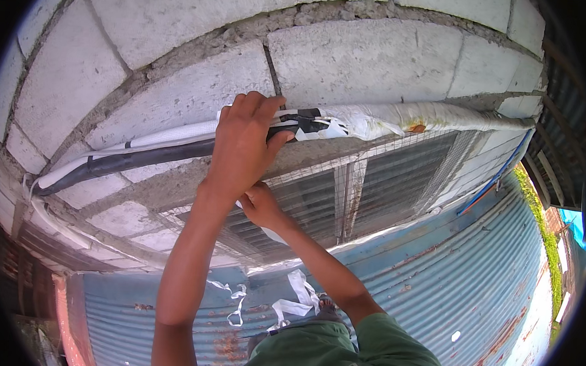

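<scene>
A bundle of pipes runs along the wall, with a black foam-covered pipe [152, 157] below a white sleeved pipe [169, 135]. My left hand [242, 137] is closed over both, fingers on top and thumb at the right. Just right of it, black tape [309, 121] binds the bundle beside frayed white strips. Beyond that, white wrapping [376, 118] covers the bundle, with a rusty brown stain. Under my left wrist, my right hand [263, 206] is closed on white wrapping tape [274, 235]; its fingers are partly hidden.
Pale block wall [366, 54] rises behind the bundle. Below is a louvred window with wire mesh [399, 182]. A blue corrugated metal roof [434, 276] lies beneath me, with loose white strips [297, 299] near my feet. Blue and orange cables [499, 177] hang at the right.
</scene>
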Motion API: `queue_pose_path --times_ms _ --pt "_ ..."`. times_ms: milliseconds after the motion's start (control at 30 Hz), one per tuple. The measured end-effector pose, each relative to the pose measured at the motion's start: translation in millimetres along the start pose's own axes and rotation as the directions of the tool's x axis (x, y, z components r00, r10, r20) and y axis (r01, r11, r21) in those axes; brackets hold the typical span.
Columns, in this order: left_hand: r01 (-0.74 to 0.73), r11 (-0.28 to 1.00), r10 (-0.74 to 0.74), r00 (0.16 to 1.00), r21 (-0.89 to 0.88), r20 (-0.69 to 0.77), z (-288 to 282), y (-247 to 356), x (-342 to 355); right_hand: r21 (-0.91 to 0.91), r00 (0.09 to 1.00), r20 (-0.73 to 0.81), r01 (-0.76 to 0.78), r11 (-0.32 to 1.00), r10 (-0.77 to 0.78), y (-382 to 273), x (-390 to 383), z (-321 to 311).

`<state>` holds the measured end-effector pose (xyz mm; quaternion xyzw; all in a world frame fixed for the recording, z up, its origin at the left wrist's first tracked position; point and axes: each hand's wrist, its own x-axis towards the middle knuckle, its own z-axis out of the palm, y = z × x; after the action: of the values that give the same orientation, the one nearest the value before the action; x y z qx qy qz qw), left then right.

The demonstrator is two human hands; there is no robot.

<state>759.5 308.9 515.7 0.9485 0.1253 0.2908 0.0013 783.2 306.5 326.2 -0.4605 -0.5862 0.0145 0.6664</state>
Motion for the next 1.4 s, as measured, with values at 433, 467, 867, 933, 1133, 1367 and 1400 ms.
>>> queue_pose_path --times_ms 433,467,867,933,1133,1367,1400 --pt "-0.133 0.990 0.134 0.990 0.040 -0.047 3.3 -6.1 -9.0 -0.111 0.473 0.843 -0.314 0.943 0.257 -36.0 -172.7 66.8" --pt "-0.128 0.990 0.130 0.990 0.055 -0.053 5.3 -5.0 -9.7 -0.144 0.510 0.818 -0.268 0.953 0.267 -34.0 -174.1 59.4" --pt "-0.210 0.963 0.258 0.899 0.169 -0.354 49.3 -3.4 -26.6 -0.469 0.788 -0.570 -0.081 0.879 -0.232 -45.7 13.1 -143.4" --pt "-0.181 0.975 0.218 0.891 0.130 -0.398 54.2 -1.3 -25.8 -0.501 0.779 -0.570 -0.077 0.862 -0.261 -48.7 21.9 -150.7" --pt "-0.116 0.989 0.145 0.878 0.092 -0.457 59.2 8.5 -21.4 -0.490 0.736 -0.618 -0.085 0.867 -0.277 -42.4 25.8 -141.9" --pt "0.030 1.000 -0.030 0.964 -0.004 -0.266 43.1 15.8 -13.1 -0.443 0.725 -0.659 -0.157 0.883 -0.201 -50.3 31.2 -131.6" --pt "0.049 0.998 -0.055 0.970 -0.028 -0.237 40.7 16.4 -10.3 -0.434 0.733 -0.658 -0.180 0.883 -0.174 -51.4 32.0 -131.6"
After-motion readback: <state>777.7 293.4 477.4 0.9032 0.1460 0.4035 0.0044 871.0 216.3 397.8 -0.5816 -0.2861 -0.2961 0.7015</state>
